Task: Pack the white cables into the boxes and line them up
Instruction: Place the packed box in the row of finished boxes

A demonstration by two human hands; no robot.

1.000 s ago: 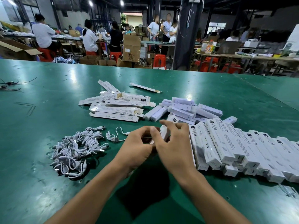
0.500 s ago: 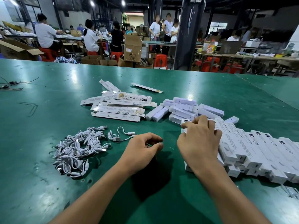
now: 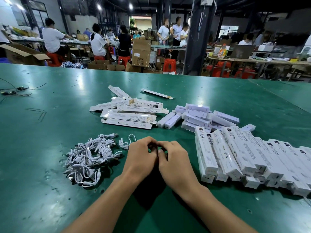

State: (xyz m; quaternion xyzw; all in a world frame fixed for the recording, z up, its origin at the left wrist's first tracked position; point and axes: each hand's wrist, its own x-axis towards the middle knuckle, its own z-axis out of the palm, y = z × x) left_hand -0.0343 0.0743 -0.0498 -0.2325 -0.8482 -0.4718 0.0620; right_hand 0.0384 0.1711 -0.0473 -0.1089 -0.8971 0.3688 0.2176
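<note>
- Fingers [image 3: 149, 142] of both hands are curled inward and meet tip to tip. Whether they pinch anything small cannot be told, because the knuckles hide the gap.
- The left hand [image 3: 141, 158] and the right hand [image 3: 175, 163] touch each other low over the green table [image 3: 50, 118], between the cable heap and the row of boxes.
- The white cables [image 3: 87, 157] lie in a tangled heap to the left of the left hand, untouched. One loose cable [image 3: 124, 145] lies just beside that hand's knuckles.
- The packed boxes [image 3: 244, 153] lie side by side in a slanted row just right of the right hand, with some resting on others and their near ends uneven.
- Flat cartons [image 3: 129, 116] lie in a loose stack farther back, with a heap of small white boxes [image 3: 202, 116] to their right.
- The step in hand looks like the pause between two boxes: no carton or cable shows in either hand.
- The next move probably calls for the left hand to lift the loose cable alone, without dragging the tangle. The right hand would fetch a carton from the far stack, and the row's near ends would need squaring.
</note>
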